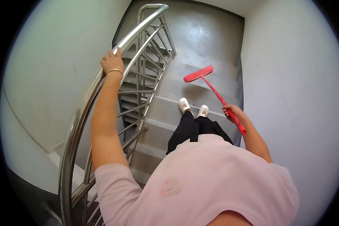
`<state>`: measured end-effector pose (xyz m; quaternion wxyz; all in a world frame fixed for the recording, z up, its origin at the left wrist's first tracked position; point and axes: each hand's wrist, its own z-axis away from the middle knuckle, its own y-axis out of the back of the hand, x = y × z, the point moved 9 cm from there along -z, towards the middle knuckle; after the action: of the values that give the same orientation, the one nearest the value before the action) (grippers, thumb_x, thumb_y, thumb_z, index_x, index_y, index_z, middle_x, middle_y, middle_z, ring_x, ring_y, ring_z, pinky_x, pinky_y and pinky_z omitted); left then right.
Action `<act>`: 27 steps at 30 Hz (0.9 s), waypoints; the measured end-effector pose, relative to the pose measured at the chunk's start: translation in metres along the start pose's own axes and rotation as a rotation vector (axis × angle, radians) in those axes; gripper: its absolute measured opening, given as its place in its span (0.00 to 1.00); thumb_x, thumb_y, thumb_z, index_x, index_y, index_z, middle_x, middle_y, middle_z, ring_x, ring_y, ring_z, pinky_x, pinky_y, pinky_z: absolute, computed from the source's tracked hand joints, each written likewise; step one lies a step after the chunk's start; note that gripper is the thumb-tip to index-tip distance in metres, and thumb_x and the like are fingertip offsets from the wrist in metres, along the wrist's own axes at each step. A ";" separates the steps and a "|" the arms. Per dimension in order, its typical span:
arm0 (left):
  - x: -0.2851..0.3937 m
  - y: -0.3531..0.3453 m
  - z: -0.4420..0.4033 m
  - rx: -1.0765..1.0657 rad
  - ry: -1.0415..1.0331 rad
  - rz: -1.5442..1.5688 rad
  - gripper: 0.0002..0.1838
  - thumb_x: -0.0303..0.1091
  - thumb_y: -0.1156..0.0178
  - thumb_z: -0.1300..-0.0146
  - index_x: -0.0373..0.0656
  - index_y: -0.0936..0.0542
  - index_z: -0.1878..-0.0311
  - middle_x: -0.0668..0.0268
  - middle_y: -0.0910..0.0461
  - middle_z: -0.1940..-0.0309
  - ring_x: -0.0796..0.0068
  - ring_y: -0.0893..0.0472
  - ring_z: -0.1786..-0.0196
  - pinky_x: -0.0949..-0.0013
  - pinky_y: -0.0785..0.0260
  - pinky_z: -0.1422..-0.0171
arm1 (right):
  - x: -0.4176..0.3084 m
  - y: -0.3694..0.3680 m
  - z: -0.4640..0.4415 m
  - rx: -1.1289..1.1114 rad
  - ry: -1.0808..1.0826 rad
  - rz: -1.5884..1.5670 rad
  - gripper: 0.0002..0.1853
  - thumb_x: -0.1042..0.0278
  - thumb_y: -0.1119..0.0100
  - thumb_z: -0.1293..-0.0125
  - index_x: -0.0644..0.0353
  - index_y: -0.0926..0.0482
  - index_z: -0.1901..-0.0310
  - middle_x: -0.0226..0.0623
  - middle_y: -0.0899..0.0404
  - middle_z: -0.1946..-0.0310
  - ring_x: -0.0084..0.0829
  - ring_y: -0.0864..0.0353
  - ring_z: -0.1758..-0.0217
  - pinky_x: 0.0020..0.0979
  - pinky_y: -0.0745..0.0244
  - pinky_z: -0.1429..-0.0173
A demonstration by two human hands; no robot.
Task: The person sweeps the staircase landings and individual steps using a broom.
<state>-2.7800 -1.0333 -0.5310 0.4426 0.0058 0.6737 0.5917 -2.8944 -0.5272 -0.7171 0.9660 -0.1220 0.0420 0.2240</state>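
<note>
My left hand [112, 62] rests on the shiny metal handrail [141, 28], its fingers curled over the top of the tube. In my right hand [231, 112] is a red push broom [214, 90], gripped near the upper end of its handle. The broom's wide bristled head [199, 74] points forward and hangs above the steps, with a dark shadow below it. Both of my feet, in white clogs [184, 105], stand on the stairs between the railing and the wall.
Grey concrete stairs [177, 84] descend ahead to a landing [203, 32]. Metal railing bars [139, 73] run along the left, with another flight visible through them. A pale wall [290, 94] borders the right side.
</note>
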 end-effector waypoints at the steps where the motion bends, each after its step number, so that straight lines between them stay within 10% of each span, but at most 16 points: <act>1: 0.007 0.003 -0.001 0.024 -0.023 -0.034 0.23 0.34 0.64 0.43 0.63 0.46 0.42 0.58 0.43 0.45 0.53 0.35 0.52 0.54 0.43 0.53 | -0.002 -0.003 0.002 0.001 -0.033 -0.009 0.05 0.70 0.52 0.47 0.62 0.33 0.73 0.26 0.34 0.84 0.14 0.37 0.86 0.12 0.38 0.85; 27: 0.029 0.022 0.014 0.165 -0.051 -0.045 0.25 0.36 0.56 0.46 0.69 0.43 0.44 0.63 0.41 0.46 0.59 0.33 0.54 0.60 0.43 0.52 | -0.031 -0.069 -0.042 -0.109 -0.023 -0.059 0.07 0.70 0.57 0.44 0.57 0.39 0.78 0.23 0.37 0.88 0.13 0.39 0.89 0.13 0.39 0.86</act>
<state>-2.8008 -1.0000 -0.5291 0.4706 0.0422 0.7089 0.5237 -2.8929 -0.6112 -0.7384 0.9646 -0.1729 0.0148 0.1987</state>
